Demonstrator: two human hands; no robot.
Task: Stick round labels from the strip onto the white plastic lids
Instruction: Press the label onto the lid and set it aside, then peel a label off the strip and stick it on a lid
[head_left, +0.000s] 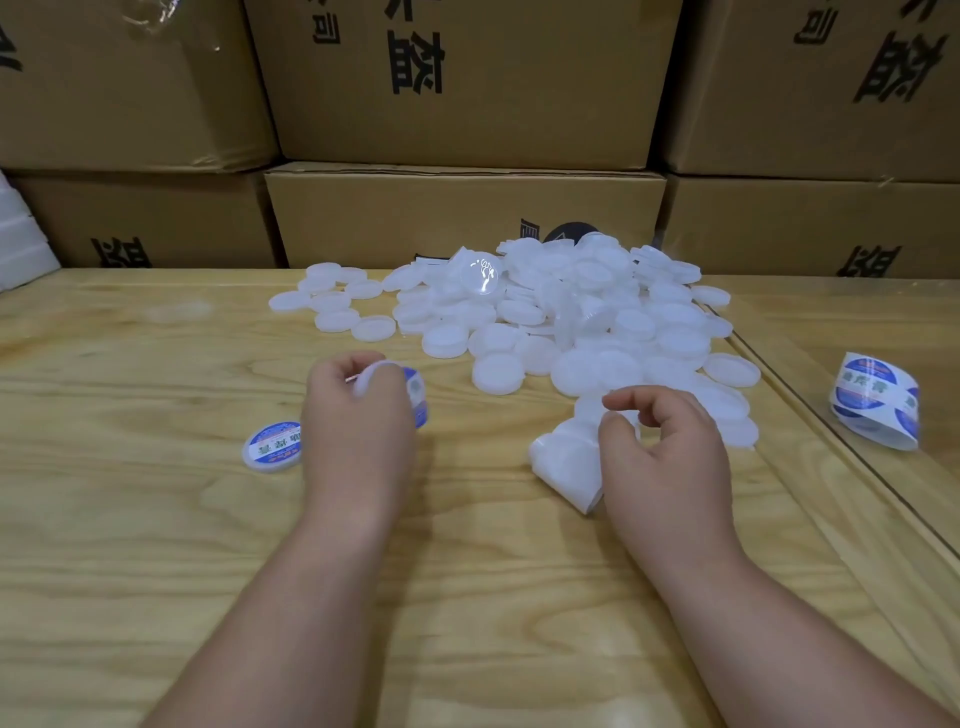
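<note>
a pale wooden table (130, 519) stands against stacked brown cardboard boxes (467, 83) printed with black characters.

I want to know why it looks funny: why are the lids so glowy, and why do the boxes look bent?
In the head view, bright light washes out the pile of white lids, so their edges melt together. The wide lens bows the cardboard boxes and the table edge. The left hand, holding a labelled lid, is a bit smeared.
</note>
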